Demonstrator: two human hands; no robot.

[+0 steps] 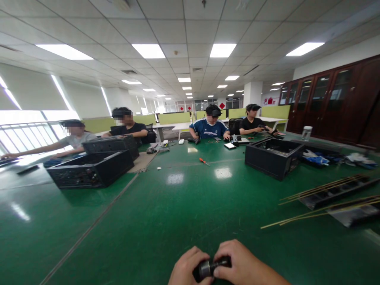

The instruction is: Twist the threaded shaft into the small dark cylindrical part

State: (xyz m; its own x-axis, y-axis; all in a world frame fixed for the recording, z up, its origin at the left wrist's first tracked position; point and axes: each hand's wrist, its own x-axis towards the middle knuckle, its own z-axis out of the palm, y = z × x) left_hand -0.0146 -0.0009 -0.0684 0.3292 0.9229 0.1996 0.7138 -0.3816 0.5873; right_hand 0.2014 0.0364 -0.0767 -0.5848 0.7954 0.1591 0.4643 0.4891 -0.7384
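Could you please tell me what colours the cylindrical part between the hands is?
The cylindrical part is black and silvery grey, shown best in the head view.

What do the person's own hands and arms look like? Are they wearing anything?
The left hand and right hand are bare, no gloves. The right forearm shows no sleeve, watch or bracelet. The left forearm is out of view.

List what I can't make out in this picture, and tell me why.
- Dark metal cylinder, head view: ends partly covered by the left hand and right hand.
- Left wrist, head view: cut off by the bottom edge.
- Orange-handled screwdriver, head view: tip too small to tell its type.
- Left open computer case, head view: its floor is hidden by its near walls.
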